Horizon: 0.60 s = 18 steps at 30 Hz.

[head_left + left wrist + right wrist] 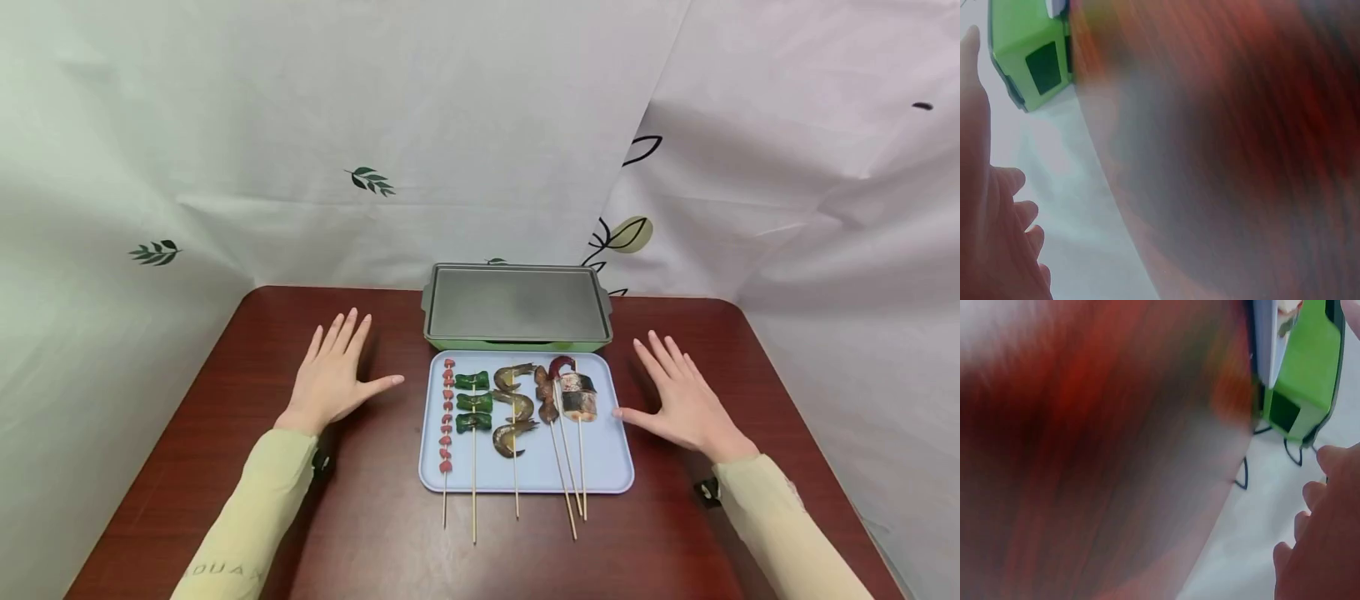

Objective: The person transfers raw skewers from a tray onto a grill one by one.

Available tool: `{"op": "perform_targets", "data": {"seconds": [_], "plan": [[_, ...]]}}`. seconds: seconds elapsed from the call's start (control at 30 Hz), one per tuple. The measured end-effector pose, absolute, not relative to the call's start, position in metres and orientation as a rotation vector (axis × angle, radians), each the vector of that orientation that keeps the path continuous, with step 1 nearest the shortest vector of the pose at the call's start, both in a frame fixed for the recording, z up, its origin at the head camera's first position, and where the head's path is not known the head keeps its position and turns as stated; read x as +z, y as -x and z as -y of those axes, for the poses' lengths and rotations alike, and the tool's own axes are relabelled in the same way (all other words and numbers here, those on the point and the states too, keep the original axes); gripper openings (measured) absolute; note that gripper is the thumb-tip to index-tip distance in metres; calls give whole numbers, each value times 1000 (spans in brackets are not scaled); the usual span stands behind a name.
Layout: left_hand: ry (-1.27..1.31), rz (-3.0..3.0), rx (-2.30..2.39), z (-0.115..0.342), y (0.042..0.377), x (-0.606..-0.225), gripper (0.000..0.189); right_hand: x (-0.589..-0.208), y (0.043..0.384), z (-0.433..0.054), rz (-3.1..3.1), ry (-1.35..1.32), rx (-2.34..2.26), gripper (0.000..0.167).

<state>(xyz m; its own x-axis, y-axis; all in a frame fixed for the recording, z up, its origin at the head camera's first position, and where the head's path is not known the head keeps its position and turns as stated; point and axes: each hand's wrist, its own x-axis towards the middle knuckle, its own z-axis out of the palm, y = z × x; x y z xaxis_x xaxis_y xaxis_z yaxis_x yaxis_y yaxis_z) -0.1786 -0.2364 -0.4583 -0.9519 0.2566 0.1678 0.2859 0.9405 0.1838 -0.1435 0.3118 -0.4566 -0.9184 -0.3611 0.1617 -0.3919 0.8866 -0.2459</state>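
My left hand (327, 379) is spread over the table to the left of the tray, fingers straight and holding nothing. On the other side my right hand (686, 404) is also spread, its thumb tip close to the tray's right edge. Between them lies a pale blue tray (487, 479) with several skewers. From left to right they carry small red pieces (447, 417), green rolled vegetables (473, 402), shrimp (515, 407), brown meat chunks (547, 396), a dark red curled piece (559, 365) and thick dark-skinned fish-like pieces (579, 396). The stick ends reach past the tray's front edge.
Directly behind the tray stands a green electric griddle (521, 304) with a flat grey plate. The reddish-brown wooden table (390, 533) meets a white patterned cloth (480, 125) at the back and sides.
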Motion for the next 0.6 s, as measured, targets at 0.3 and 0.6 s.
{"op": "perform_targets", "data": {"seconds": [0.3, 0.6], "plan": [[451, 2920, -358, 223, 164, -456, 115, -467, 120, -295, 2893, -781, 385, 127], [503, 2909, -492, 204, 141, -454, 112, -477, 97, -281, 2893, -883, 347, 136]]}}
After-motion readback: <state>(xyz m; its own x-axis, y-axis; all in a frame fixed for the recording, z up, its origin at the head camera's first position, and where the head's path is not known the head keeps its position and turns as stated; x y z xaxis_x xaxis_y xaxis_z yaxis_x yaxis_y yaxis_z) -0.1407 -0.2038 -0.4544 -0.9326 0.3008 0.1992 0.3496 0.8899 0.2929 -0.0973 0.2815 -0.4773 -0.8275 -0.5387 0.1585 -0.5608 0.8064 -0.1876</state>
